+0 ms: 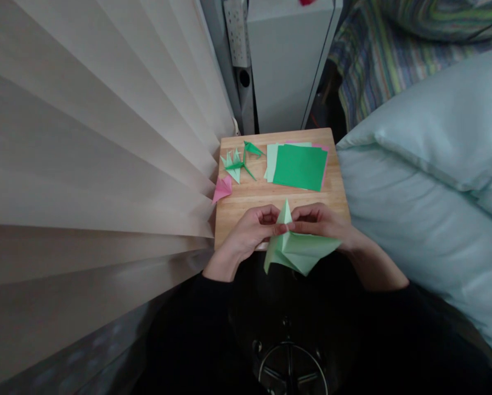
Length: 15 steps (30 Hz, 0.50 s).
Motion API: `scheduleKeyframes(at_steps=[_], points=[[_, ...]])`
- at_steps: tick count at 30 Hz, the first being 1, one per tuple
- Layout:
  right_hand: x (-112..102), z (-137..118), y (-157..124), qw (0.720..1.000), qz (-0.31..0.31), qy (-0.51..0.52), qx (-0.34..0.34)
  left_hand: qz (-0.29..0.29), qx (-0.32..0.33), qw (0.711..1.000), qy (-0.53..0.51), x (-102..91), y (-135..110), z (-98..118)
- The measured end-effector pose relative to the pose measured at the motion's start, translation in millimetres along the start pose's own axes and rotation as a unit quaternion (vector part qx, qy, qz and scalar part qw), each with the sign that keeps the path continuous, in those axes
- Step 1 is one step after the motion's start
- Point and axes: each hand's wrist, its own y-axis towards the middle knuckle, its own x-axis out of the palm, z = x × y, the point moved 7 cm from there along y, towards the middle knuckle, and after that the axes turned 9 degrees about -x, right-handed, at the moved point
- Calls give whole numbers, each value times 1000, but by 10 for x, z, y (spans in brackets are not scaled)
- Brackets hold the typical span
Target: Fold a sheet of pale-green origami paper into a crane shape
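Observation:
A light green sheet of origami paper [299,249], partly folded, is held between my two hands over the near edge of a small wooden table. One narrow point of it sticks up away from me, while the wider part spreads loosely toward my lap. My left hand [256,227] pinches the paper at the base of that point, thumb on top. From the other side my right hand [322,222] pinches the same spot, its thumb tip close to the left one. The fingers beneath the paper are partly hidden.
On the wooden table [249,206] lie a stack of green paper sheets [300,167], folded green paper figures [243,162] and a pink folded paper [223,188]. A pleated curtain [126,164] borders the left, pale bedding [418,159] the right. A grey cabinet [289,66] stands behind.

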Motion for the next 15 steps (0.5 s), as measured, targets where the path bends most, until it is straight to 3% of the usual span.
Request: scheduleKeyframes(at_steps=[5, 15], points=[[-65, 23, -3, 999, 44, 11, 22, 0, 1, 1000, -14, 19, 4, -7], [-39, 20, 27, 1000, 16, 6, 5, 36, 33, 997, 54, -7, 32, -4]])
